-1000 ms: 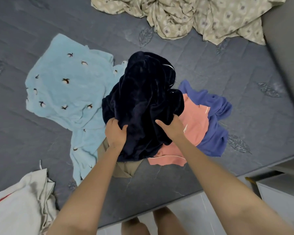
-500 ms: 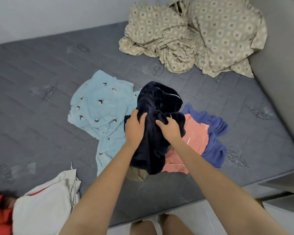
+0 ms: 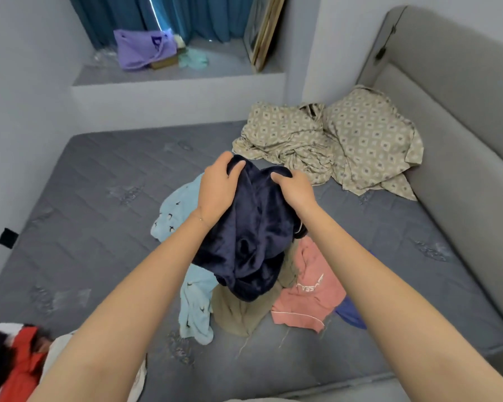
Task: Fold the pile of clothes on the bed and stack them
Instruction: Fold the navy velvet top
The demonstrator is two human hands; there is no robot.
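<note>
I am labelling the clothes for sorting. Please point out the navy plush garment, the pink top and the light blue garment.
navy plush garment (image 3: 253, 245): head view, middle folds.
pink top (image 3: 305, 303): head view, just below the print.
light blue garment (image 3: 193, 300): head view, lower part.

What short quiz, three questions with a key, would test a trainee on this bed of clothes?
1. True or false: the left grip and right grip both hold the navy garment.
2. What colour is the top lying right of it? A green, B pink, C yellow.
3. Fill in: the patterned bedding is bunched beside the grey ____.
Key: 1 true; 2 B; 3 headboard.
</note>
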